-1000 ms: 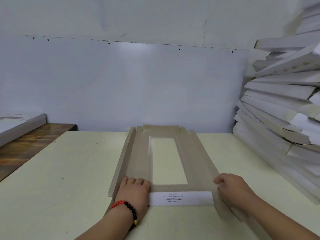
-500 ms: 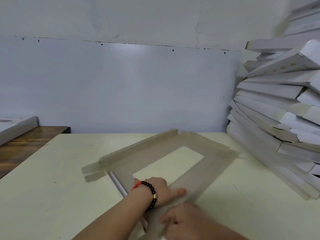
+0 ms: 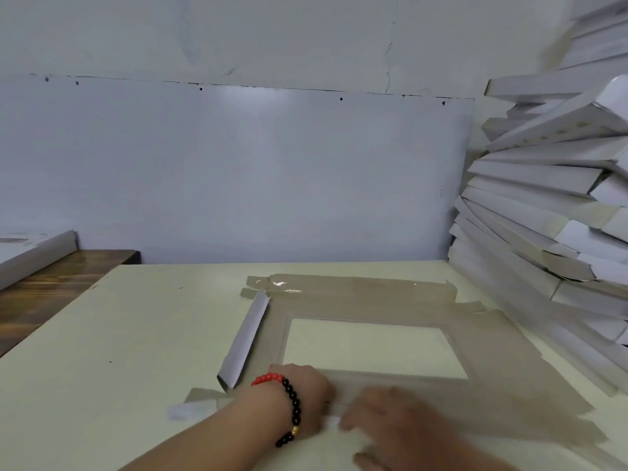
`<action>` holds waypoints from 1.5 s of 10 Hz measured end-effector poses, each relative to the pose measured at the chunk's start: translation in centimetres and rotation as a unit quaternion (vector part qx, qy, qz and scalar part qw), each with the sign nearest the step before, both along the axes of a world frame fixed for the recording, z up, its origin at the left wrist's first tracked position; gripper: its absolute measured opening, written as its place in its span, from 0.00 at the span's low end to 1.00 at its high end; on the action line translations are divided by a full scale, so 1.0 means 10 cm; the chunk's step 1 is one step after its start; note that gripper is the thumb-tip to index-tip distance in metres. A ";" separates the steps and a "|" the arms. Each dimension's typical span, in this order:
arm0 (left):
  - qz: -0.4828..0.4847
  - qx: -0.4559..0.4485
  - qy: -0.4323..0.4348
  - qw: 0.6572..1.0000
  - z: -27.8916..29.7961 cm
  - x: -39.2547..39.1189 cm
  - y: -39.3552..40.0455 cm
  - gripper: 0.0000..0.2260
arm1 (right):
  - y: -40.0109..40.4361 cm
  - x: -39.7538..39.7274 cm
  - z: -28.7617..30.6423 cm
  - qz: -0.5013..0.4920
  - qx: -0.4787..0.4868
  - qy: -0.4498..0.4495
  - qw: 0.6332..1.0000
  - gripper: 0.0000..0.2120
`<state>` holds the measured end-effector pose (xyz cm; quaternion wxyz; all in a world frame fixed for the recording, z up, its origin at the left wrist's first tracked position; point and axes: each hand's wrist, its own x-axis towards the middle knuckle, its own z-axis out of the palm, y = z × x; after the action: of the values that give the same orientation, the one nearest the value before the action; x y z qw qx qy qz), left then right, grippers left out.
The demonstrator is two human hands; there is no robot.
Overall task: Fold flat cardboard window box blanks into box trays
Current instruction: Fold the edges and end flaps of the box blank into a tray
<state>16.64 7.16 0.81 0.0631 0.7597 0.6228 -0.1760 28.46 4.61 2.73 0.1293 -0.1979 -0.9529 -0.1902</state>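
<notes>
Blank [image 3: 401, 300] turned since a second ago: long axis now runs left-right on tabletop [image 3: 102, 351], left end flap standing. Left hand [image 3: 306, 389] and right hand [image 3: 390, 416] on near panel; grip blurred, cannot tell. Likely near wall folds next.

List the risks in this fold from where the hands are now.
1. The leaning stack of folded boxes crowds the blank on its right edge; a swinging flap might nudge the stack and bring it down.
2. Both the left hand and right hand press only the near edge, so the far flaps could shift or crease off line.
3. The raised side flap could get flattened by the left forearm.
</notes>
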 end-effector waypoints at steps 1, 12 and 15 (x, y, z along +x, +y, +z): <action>0.025 0.018 0.051 0.998 -0.04 -0.26 0.02 0.13 | 0.13 1.02 0.24 -0.249 -0.116 -0.075 0.959 0.35; -0.146 0.105 -0.159 0.971 -0.29 -0.48 -0.25 0.17 | 0.53 1.49 -0.09 -0.108 -0.158 -0.178 0.965 0.29; -0.150 0.082 -0.058 0.984 -0.12 -0.62 -0.15 0.25 | 0.67 1.57 -0.27 -0.151 -0.126 -0.057 0.979 0.10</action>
<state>10.41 5.63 -0.39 0.0097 0.8561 0.5093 -0.0872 44.14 11.28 0.01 0.0192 -0.3428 -0.9342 -0.0972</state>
